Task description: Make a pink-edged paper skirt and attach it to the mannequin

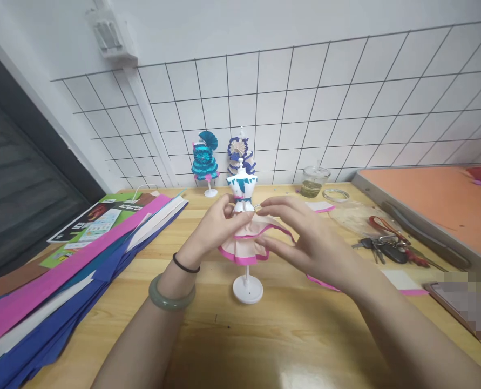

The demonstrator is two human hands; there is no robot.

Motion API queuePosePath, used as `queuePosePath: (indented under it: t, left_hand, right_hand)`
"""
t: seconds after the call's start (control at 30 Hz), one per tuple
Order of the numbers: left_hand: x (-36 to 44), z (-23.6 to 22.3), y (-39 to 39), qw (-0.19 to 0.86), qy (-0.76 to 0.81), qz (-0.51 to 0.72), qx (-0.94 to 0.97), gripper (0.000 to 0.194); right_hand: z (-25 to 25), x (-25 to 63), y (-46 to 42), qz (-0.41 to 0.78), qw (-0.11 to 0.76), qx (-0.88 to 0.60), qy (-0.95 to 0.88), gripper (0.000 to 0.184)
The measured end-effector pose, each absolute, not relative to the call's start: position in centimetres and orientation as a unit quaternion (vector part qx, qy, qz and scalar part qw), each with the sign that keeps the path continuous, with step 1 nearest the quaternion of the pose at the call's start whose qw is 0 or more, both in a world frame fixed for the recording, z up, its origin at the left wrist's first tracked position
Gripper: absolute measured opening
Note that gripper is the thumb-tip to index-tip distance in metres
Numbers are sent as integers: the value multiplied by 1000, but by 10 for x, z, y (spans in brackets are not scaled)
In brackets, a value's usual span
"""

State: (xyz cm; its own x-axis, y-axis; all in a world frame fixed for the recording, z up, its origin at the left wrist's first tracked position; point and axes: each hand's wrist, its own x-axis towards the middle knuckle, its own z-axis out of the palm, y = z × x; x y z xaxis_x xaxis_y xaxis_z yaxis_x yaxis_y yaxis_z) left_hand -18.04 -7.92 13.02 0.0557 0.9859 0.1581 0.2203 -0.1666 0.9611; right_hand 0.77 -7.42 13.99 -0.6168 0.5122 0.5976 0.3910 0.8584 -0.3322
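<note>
A small white mannequin [242, 188] stands upright on a round white base [248, 289], its chest trimmed with teal pieces. Around its lower part hangs a layered pale skirt of pleated paper [244, 249] with bright pink edges. My left hand [219, 221] is closed at the waist, its thumb pressing the upper pale, pink-edged ruffle strip [250, 227] against the form. My right hand [305, 237] is at the right side with thumb and fingertips spread apart, touching the ruffle. The strip's loose end sticks out toward the right palm.
Behind stand a teal ruffled mannequin [204, 162] and a blue-and-cream one [238, 147]. Coloured paper sheets [102, 265] are stacked at left. At right are a glass cup [313, 181], keys [386, 249], pink-edged paper strips [404, 281], a blurred flat object [462, 308] and an orange-topped board [426, 205].
</note>
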Motion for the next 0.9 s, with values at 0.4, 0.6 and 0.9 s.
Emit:
queuePosePath:
  t: [0.4, 0.6, 0.9]
  left_hand:
    - [-182, 122, -75, 436, 485, 488, 581, 30]
    - [-182, 130, -81, 468, 468, 496, 562, 28]
    - [-180, 127, -82, 455, 468, 507, 563, 30]
  right_hand:
    - [120, -9, -72, -220, 371, -148, -890, 22]
    - [115, -7, -76, -221, 425, -115, -870, 14]
    - [111, -10, -75, -248, 448, -148, -846, 18]
